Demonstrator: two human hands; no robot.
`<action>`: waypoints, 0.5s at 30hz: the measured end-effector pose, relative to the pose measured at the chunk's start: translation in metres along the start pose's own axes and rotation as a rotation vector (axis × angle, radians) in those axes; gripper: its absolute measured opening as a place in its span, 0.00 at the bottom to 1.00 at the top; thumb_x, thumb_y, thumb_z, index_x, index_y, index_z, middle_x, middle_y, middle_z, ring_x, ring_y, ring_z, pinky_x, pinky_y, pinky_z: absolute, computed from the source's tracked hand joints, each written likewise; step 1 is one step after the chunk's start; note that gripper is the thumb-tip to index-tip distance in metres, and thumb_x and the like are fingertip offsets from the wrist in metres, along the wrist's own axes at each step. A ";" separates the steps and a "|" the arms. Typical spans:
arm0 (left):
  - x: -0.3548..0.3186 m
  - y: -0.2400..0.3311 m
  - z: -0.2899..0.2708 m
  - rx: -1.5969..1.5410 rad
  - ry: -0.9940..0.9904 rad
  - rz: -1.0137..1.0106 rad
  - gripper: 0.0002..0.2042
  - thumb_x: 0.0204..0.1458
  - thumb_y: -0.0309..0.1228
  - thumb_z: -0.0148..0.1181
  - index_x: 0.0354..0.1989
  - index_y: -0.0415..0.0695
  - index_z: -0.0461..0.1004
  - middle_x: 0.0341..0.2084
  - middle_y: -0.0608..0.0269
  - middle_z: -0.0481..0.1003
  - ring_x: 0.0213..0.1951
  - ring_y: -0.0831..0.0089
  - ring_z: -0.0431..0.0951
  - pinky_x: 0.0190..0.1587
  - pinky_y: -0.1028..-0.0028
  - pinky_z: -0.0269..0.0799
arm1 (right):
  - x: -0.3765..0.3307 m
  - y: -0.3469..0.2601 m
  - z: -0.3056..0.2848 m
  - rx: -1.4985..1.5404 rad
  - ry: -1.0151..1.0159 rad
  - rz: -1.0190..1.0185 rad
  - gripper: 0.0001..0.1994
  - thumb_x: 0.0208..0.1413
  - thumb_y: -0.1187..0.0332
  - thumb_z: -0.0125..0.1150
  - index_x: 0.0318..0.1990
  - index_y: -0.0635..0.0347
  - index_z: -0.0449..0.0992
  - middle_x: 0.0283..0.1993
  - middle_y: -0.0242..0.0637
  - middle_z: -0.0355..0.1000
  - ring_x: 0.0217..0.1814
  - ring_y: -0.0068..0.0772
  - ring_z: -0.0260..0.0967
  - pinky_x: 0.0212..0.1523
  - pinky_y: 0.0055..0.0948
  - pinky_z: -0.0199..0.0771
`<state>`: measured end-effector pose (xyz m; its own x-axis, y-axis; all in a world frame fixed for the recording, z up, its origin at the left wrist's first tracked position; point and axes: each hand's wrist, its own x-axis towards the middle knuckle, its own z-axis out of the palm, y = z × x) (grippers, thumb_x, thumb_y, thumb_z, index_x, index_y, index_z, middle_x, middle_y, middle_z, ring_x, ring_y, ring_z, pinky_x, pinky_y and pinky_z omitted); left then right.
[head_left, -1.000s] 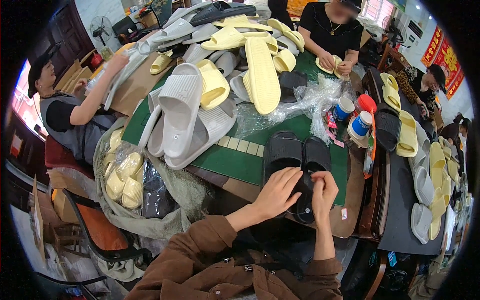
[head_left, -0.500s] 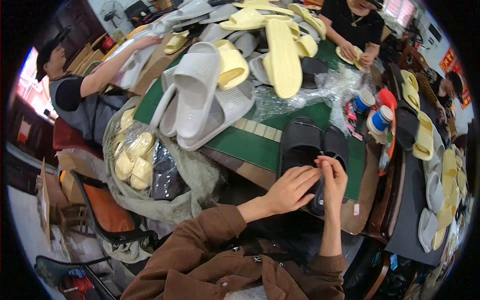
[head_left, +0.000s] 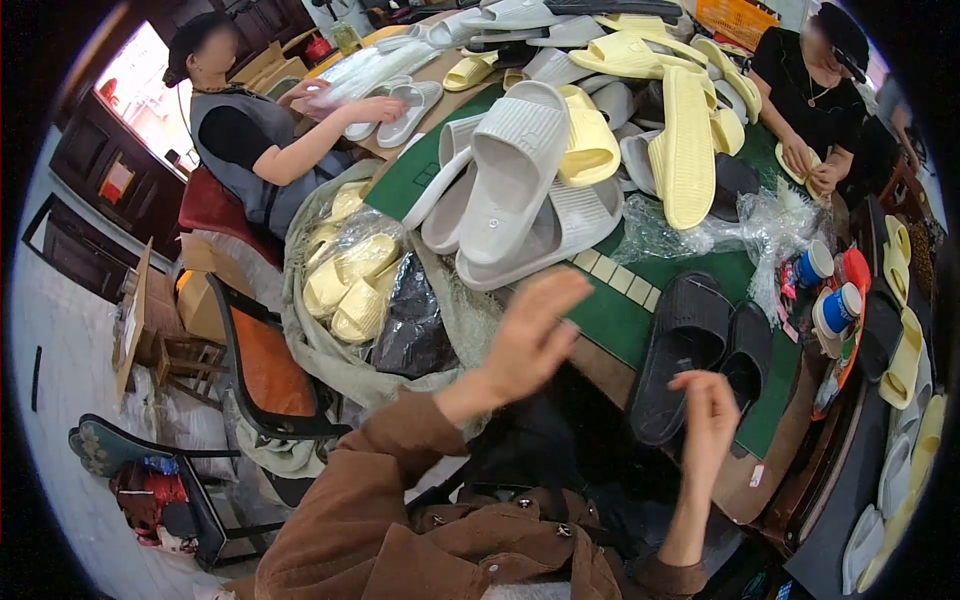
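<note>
The green mat (head_left: 605,321) carries a slipper pile (head_left: 586,142) on its far side, black slippers (head_left: 690,308) near right. Left of them hovers the left hand (head_left: 530,340), fingers parted; the right hand (head_left: 710,415) curls beside them (pinching or not, I cannot tell).

A bright opening (head_left: 145,92) is glaring white at 10 o'clock; crumpled plastic (head_left: 772,236) is glinting between 2 and 3. The left hand (head_left: 524,342) is blurring, and straight edges are bending toward the black rim.

Dark panelled door (head_left: 85,150), bright opening (head_left: 145,85); orange-backed chair (head_left: 268,350), stool (head_left: 192,350).
</note>
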<state>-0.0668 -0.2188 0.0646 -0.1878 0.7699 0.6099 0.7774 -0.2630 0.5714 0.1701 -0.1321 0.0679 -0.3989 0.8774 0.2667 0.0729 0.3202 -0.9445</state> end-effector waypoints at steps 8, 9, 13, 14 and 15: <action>-0.090 -0.179 -0.124 0.491 0.331 -0.699 0.31 0.52 0.37 0.57 0.62 0.36 0.55 0.61 0.43 0.56 0.63 0.52 0.56 0.65 0.62 0.47 | -0.040 0.006 0.160 -0.649 -0.884 0.047 0.40 0.47 0.31 0.49 0.33 0.72 0.76 0.35 0.55 0.73 0.40 0.53 0.73 0.40 0.43 0.74; -0.098 -0.184 -0.122 0.494 0.337 -0.697 0.31 0.52 0.37 0.57 0.62 0.36 0.55 0.61 0.43 0.56 0.63 0.52 0.56 0.65 0.62 0.47 | -0.040 0.015 0.179 -0.684 -0.942 0.093 0.41 0.47 0.31 0.50 0.33 0.73 0.77 0.38 0.59 0.73 0.41 0.56 0.73 0.41 0.44 0.73; -0.113 -0.172 -0.112 0.138 -0.131 -1.114 0.48 0.48 0.52 0.61 0.68 0.36 0.41 0.67 0.39 0.41 0.69 0.55 0.40 0.68 0.66 0.38 | -0.060 0.084 0.225 -0.448 -1.012 0.388 0.34 0.51 0.41 0.53 0.31 0.76 0.76 0.34 0.61 0.73 0.38 0.58 0.73 0.39 0.44 0.72; -0.108 -0.163 -0.116 -0.180 -0.133 -0.980 0.50 0.46 0.50 0.63 0.69 0.38 0.38 0.67 0.41 0.39 0.69 0.57 0.39 0.68 0.68 0.37 | -0.071 0.099 0.228 -0.349 -0.885 0.365 0.31 0.53 0.46 0.54 0.29 0.76 0.76 0.29 0.60 0.74 0.34 0.59 0.74 0.38 0.45 0.72; -0.106 -0.157 -0.120 -0.177 -0.119 -0.990 0.50 0.46 0.50 0.63 0.69 0.38 0.38 0.67 0.41 0.39 0.69 0.57 0.39 0.68 0.68 0.37 | -0.073 0.099 0.227 -0.351 -0.901 0.359 0.31 0.53 0.46 0.54 0.29 0.76 0.76 0.29 0.60 0.74 0.34 0.59 0.74 0.38 0.45 0.72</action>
<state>-0.2409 -0.3289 -0.0237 -0.6312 0.7390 -0.2357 0.2024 0.4502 0.8697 -0.0006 -0.2452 -0.0885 -0.8276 0.3943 -0.3996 0.5280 0.3051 -0.7925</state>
